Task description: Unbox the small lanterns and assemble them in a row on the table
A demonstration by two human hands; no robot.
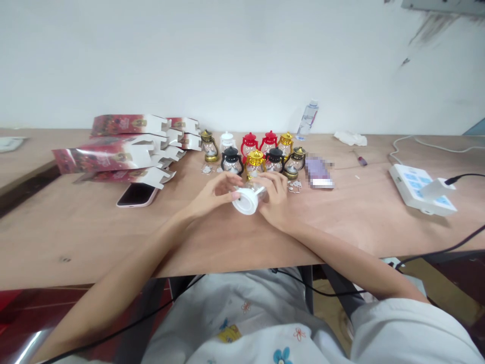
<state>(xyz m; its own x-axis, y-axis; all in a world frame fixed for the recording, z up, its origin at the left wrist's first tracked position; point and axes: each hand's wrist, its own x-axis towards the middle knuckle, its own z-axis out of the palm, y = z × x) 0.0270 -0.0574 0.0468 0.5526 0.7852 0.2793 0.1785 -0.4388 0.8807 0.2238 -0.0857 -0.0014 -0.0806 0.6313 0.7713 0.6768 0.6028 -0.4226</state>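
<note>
A small white lantern is tipped on its side above the table, its round base facing me. My left hand has its thumb on the edge of that base. My right hand is wrapped round the lantern's clear body from the other side. Just beyond my hands stand several small lanterns in two rows: a white one, red ones, gold ones, black ones and bronze ones. Small metal pieces lie by the front row.
Several flattened red and white boxes are piled at left, with a phone in front. A water bottle leans against the wall. At right are a purple packet, a screwdriver, crumpled tissue and a power strip with cables.
</note>
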